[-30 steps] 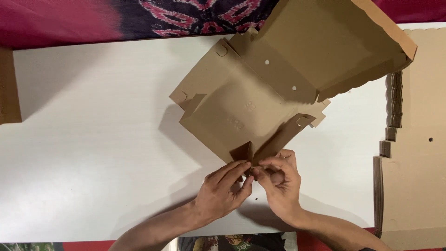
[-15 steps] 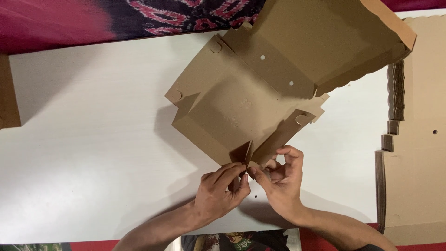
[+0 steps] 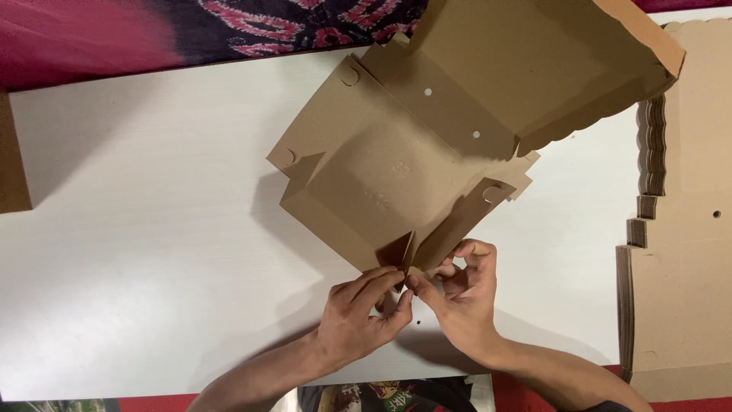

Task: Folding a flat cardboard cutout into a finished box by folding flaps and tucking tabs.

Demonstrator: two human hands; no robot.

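Since a moment ago the half-folded cardboard box (image 3: 412, 168) has slid slightly left on the white table (image 3: 137, 252), its near corner pinched by left hand (image 3: 362, 313) and right hand (image 3: 461, 294), which should press both flaps squarely together.
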